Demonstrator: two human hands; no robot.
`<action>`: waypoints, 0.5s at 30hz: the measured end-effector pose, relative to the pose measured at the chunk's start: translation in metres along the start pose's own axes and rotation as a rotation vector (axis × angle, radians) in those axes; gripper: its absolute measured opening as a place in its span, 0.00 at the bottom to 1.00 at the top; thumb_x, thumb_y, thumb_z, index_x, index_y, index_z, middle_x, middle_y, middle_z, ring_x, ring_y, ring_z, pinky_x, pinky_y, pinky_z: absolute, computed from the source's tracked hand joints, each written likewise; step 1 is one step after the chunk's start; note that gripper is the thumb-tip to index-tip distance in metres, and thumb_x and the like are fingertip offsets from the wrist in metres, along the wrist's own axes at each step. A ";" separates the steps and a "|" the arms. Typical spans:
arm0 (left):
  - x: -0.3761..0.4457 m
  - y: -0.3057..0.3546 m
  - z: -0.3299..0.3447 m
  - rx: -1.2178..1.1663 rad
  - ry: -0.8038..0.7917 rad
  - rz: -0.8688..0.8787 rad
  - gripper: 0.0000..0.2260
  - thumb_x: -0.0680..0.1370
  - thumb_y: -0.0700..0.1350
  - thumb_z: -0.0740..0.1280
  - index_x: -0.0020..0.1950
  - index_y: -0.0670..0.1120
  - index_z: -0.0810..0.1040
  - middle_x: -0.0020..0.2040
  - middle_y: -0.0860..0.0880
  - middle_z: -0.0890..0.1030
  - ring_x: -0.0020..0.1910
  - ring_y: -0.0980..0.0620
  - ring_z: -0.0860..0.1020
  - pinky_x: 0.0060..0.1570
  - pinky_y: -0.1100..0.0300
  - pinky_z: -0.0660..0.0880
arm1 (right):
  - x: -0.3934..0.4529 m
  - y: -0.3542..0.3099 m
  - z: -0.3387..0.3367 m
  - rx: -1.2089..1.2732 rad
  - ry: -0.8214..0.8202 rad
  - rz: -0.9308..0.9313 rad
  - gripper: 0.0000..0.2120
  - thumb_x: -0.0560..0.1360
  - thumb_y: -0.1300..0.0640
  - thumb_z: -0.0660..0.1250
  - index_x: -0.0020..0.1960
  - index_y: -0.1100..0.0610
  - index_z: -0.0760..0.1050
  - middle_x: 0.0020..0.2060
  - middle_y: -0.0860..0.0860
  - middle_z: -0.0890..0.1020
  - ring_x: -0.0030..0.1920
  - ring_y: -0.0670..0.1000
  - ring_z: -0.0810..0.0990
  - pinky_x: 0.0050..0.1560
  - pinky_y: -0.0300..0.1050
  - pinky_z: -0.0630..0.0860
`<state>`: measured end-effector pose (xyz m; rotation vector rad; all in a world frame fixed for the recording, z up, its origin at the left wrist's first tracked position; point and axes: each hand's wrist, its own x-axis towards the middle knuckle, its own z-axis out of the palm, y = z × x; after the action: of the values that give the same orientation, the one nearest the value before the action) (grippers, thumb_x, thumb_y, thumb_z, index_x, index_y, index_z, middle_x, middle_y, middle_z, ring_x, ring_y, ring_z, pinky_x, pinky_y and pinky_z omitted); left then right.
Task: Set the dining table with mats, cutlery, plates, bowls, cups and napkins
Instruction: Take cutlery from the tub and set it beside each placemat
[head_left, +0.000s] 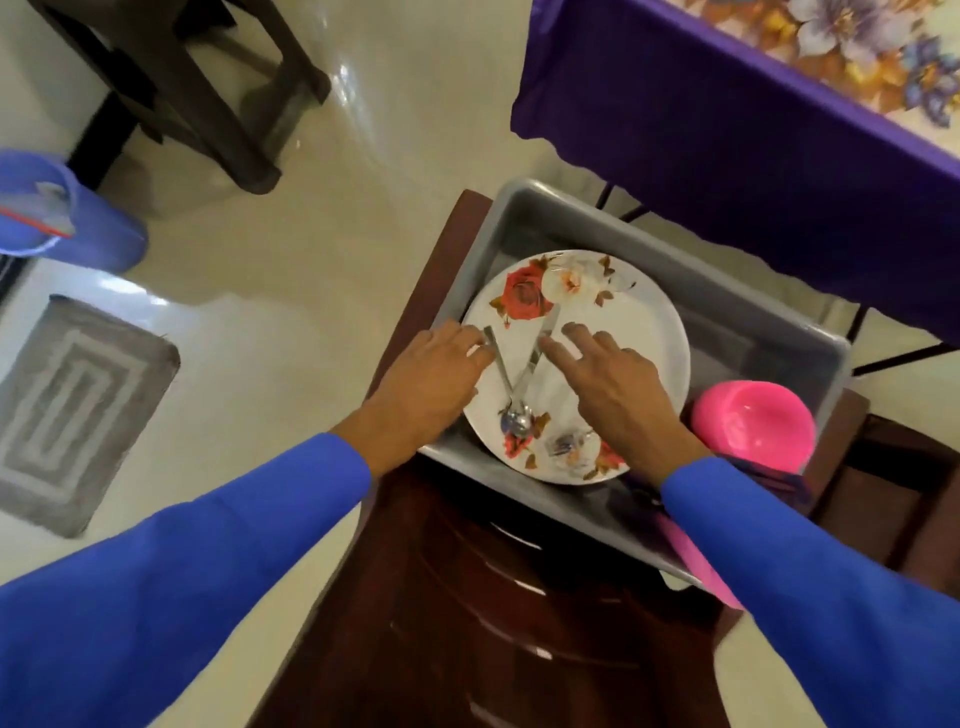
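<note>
White plate with red and cream rose prints lies flat inside a grey plastic tub, filling most of its floor. Two metal spoons lie crossed on the plate, bowls together near the plate's near edge, handles fanning away in a V. Left spoon has its handle tip at the left hand's fingertips; right spoon has its handle tip at the right hand's index finger.

Left hand reaches in over the tub's left wall, fingers bent toward the left spoon's handle end, touching it; a firm pinch cannot be told through the blur. Right hand hovers over the plate's centre, fingers spread and mostly straight, index tip at the right spoon's handle, no grip visible. The hands are apart, one on each handle. Both arms are in blue sleeves.

A pink cup lies on its side in the tub's right corner, mouth facing the camera, just beside the plate's rim. Something pink and flat sticks out under the right sleeve at the tub's near edge; cannot tell what it is.

The tub sits on a dark brown wooden chair. Beyond it stands the dining table under a purple cloth with a floral top. Glossy cream tile floor with a grey mat at left, a blue bin above it, a dark stool at top left.
</note>
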<state>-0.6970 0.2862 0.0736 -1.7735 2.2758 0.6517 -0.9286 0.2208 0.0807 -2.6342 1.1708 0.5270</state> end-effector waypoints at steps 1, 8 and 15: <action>0.009 -0.003 0.007 0.019 0.022 0.021 0.27 0.70 0.40 0.80 0.69 0.44 0.80 0.61 0.42 0.82 0.58 0.38 0.80 0.48 0.47 0.78 | 0.007 -0.002 0.007 -0.076 0.013 -0.030 0.41 0.67 0.72 0.71 0.78 0.54 0.68 0.67 0.60 0.74 0.54 0.62 0.79 0.34 0.51 0.73; 0.049 -0.012 0.037 0.223 0.134 0.216 0.25 0.66 0.46 0.83 0.63 0.51 0.85 0.53 0.47 0.84 0.52 0.45 0.82 0.43 0.54 0.76 | 0.040 0.003 0.020 -0.199 0.002 -0.107 0.08 0.73 0.66 0.74 0.51 0.60 0.80 0.47 0.57 0.78 0.35 0.59 0.79 0.26 0.47 0.68; 0.052 -0.015 0.033 0.336 0.174 0.322 0.11 0.68 0.45 0.81 0.49 0.51 0.88 0.43 0.51 0.84 0.50 0.46 0.81 0.42 0.53 0.74 | 0.039 0.029 0.016 -0.341 -0.100 -0.168 0.08 0.73 0.65 0.68 0.51 0.59 0.76 0.41 0.55 0.72 0.37 0.56 0.73 0.43 0.55 0.67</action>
<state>-0.7008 0.2523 0.0198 -1.3706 2.6274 0.1443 -0.9301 0.1802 0.0492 -2.9115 0.8865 0.8816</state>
